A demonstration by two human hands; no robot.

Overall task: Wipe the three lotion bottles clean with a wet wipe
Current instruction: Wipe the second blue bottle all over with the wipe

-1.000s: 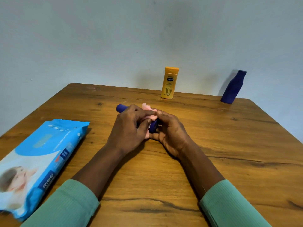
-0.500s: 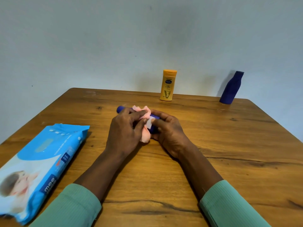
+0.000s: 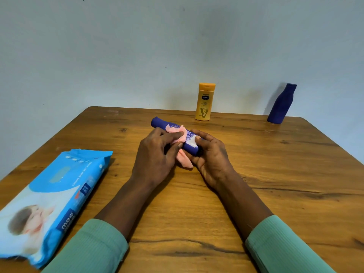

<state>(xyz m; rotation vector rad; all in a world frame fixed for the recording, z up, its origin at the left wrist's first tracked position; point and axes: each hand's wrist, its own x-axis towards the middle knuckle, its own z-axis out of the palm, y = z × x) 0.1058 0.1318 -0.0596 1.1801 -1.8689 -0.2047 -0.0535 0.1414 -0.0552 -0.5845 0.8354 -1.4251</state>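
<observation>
Wooden table (image 3: pixel 275 194): brown, with dark grain. It fills the lower half of the frame and its far edge meets a pale wall (image 3: pixel 137 56).

Wet-wipe pack (image 3: pixel 51 198): blue and white soft pack with a printed label, lying flat at the lower left, well apart from the hands.

Green sleeves (image 3: pixel 88 247): ribbed cuffs on both forearms, entering from the bottom edge.

Left hand (image 3: pixel 155 160): centre of frame, fingers and thumb curled, pinching the pink wipe against the blue bottle's side.

Right hand (image 3: pixel 211 156): just right of centre, fingers curled round the near end of the blue bottle, gripping it.

Dark blue bottle (image 3: pixel 280 104): upright at the upper right, on the table's far edge near the wall.

Blue bottle (image 3: pixel 159 123): lying on its side at centre between the two hands. Its far end points to the upper left, and its white printed label faces up.

Yellow bottle (image 3: pixel 204 102): upright above centre at the far edge, with an orange cap and its label facing the camera.

Pink wipe (image 3: pixel 182 160): crumpled and draped over the blue bottle's middle, with a fold hanging below it.
</observation>
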